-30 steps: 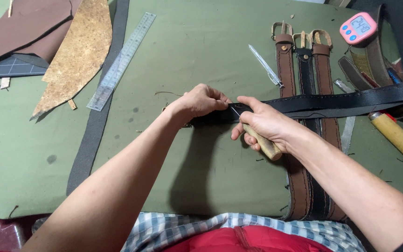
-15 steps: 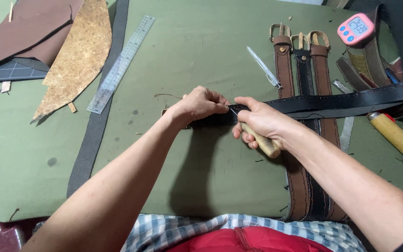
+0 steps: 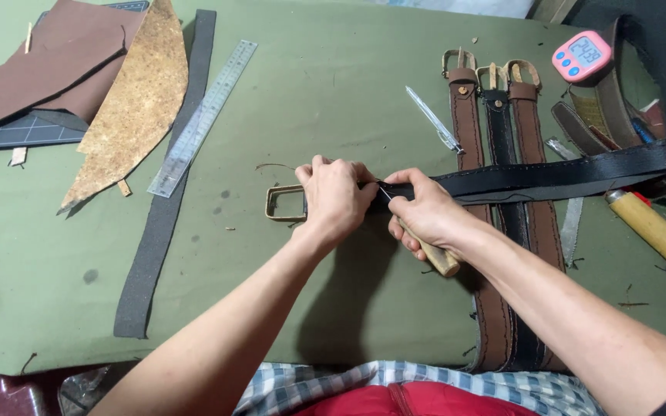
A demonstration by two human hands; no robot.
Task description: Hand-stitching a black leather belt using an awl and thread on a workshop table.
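Left hand (image 3: 337, 196) pressing down black belt (image 3: 549, 177) beside brass buckle (image 3: 285, 203); right hand (image 3: 425, 216) gripping wooden-handled awl (image 3: 437, 256), tip at strap. Piercing step; steady pressure needed next.

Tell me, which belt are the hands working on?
The black belt lying crosswise under both hands; the other three belts lie lengthwise side by side, untouched.

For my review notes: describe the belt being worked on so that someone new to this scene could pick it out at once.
Start at the green table cover and find the three buckled belts lying side by side at the right. The black belt lies across them, its brass buckle beside the left hand, with the right hand gripping a wooden-handled tool. It alone runs sideways.
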